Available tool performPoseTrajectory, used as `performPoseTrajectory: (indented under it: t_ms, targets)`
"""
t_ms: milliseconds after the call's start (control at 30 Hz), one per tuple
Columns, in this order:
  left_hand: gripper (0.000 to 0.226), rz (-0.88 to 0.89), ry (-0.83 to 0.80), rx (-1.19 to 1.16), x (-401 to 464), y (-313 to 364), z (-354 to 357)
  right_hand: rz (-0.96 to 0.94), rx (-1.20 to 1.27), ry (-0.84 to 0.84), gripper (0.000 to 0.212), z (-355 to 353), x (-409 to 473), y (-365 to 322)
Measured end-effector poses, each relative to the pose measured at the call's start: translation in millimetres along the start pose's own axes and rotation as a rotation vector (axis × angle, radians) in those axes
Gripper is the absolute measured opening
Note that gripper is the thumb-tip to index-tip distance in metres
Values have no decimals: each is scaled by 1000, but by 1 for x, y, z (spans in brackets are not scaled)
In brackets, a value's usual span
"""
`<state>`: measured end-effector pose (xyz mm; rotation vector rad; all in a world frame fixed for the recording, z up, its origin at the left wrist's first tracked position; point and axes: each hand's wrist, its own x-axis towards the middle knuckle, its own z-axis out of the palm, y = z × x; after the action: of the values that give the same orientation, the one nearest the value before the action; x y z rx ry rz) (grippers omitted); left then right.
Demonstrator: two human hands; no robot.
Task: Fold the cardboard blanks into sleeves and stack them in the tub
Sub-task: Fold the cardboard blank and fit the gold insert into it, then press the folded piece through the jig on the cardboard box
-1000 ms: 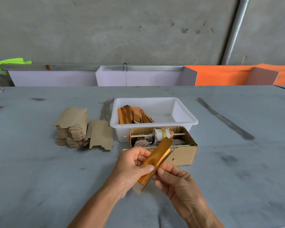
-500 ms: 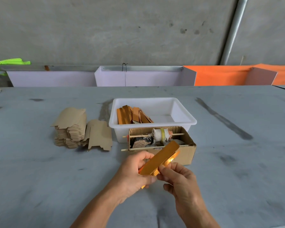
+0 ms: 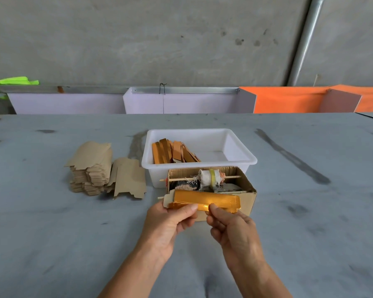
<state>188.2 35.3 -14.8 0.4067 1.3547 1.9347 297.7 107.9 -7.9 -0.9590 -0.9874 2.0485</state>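
Tub at table centre; folded sleeves in its left half. Open carton touching tub's near wall. Blank stack left of tub, loose blank between them. Both hands hold one sleeve before the carton.

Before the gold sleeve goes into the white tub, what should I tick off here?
1. Left hand pinches the glossy gold folded cardboard sleeve: ok.
2. Right hand pinches its lower edge: ok.
3. Sleeve seam closed: cannot tell.
4. White plastic tub has free room on the right: ok.
5. Earlier orange-gold sleeves stand leaning at the tub's left: ok.
6. Open brown cardboard box stands between hands and tub: not ok.
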Motion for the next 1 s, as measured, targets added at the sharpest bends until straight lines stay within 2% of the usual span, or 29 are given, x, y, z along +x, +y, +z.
performPoseTrajectory:
  t_ms: [100,167,300,400,533,633,767,933,1000]
  targets:
    - [4,42,20,-34,2,-1,1,-4,-23,-44,6,7,0,-1]
    - [4,74,61,-37,4,0,0,-51,-124,-37,7,8,2,-4]
    - [16,138,176,-106,11,7,-11,-435,-441,116,10,0,15,-24]
    - [14,163,228,-149,14,11,-17,-619,-888,259,14,-6,34,-44]
    - [10,159,270,-194,18,12,-15,-601,-1385,258,21,-1,57,-52]
    - [10,157,276,-213,18,13,-13,-567,-1591,247,23,6,66,-55]
    - [13,168,266,-228,18,15,-13,-496,-1696,222,21,11,70,-54]
    - [18,172,252,-235,18,15,-14,-397,-1654,209,12,15,75,-55]
    - [20,175,248,-234,17,15,-14,-366,-1656,205,15,15,78,-55]
